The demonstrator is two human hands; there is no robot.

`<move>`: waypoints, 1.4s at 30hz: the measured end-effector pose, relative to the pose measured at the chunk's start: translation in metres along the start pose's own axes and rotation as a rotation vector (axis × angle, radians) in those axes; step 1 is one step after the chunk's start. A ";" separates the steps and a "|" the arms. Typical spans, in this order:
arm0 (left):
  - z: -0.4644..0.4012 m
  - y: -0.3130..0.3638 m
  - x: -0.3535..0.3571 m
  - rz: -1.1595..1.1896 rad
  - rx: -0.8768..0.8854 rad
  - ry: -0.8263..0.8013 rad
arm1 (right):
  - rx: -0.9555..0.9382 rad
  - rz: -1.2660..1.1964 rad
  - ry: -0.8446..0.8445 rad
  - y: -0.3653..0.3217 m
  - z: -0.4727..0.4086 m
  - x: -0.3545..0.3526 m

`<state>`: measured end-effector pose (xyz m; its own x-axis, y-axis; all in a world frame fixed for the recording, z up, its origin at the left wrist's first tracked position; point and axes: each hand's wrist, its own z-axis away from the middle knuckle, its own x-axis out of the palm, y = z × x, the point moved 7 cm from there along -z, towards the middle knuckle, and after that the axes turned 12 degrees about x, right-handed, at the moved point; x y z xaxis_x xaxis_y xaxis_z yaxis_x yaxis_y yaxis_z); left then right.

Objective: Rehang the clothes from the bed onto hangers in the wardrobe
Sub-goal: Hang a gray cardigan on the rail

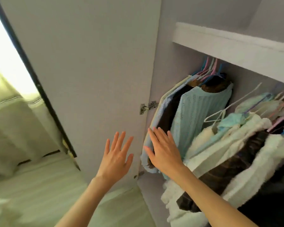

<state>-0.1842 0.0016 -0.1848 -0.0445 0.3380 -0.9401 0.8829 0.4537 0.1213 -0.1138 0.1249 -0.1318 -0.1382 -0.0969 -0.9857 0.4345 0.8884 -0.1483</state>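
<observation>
The wardrobe stands open with its white door swung out to the left. Inside hang several clothes: a light blue knit sweater, a dark brown garment beside it, and fluffy white and brown clothes tilted at the right. An empty white hanger hangs between the two groups. My right hand lies flat with fingers spread against the left group of hung clothes. My left hand is raised with fingers apart in front of the door's inner face, holding nothing. The bed lies at the lower left.
A white shelf runs above the hanging rail with its pastel hangers. Two metal hinges sit on the door's edge. A pale pillow or headboard stands behind the bed, under a bright window.
</observation>
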 end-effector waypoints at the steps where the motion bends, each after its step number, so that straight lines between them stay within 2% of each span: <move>1: 0.025 -0.018 -0.001 -0.002 -0.079 -0.009 | -0.032 -0.003 -0.055 -0.023 0.000 0.012; 3: 0.078 -0.050 -0.009 -0.017 -0.222 -0.023 | -0.128 -0.029 -0.092 -0.071 0.005 0.033; 6: 0.161 -0.088 -0.031 -0.071 -0.419 -0.028 | -0.370 -0.040 -0.189 -0.154 0.027 0.065; 10: 0.284 -0.126 -0.066 -0.120 -0.706 -0.019 | -0.608 -0.115 -0.225 -0.268 0.072 0.091; 16: 0.473 -0.151 -0.115 -0.077 -1.096 0.002 | -0.916 -0.178 -0.325 -0.428 0.180 0.123; 21: 0.611 -0.162 -0.154 -0.125 -1.328 -0.004 | -1.119 -0.207 -0.381 -0.537 0.265 0.147; 24: 0.679 -0.152 -0.170 -0.154 -1.448 0.052 | -1.217 -0.184 -0.443 -0.587 0.309 0.161; 27: 0.737 -0.138 -0.168 -0.111 -1.600 0.031 | -1.294 -0.145 -0.480 -0.628 0.343 0.176; 33: 0.810 -0.128 -0.164 -0.036 -1.807 0.061 | -1.408 -0.078 -0.555 -0.699 0.386 0.211; 42: 0.921 -0.194 -0.181 0.005 -2.017 0.128 | -1.516 -0.032 -0.627 -0.851 0.422 0.263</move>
<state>0.0833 -0.9066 -0.3314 -0.1506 0.3460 -0.9261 -0.7952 0.5142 0.3214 -0.1437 -0.8459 -0.2987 0.3957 0.0566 -0.9166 -0.8306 0.4478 -0.3309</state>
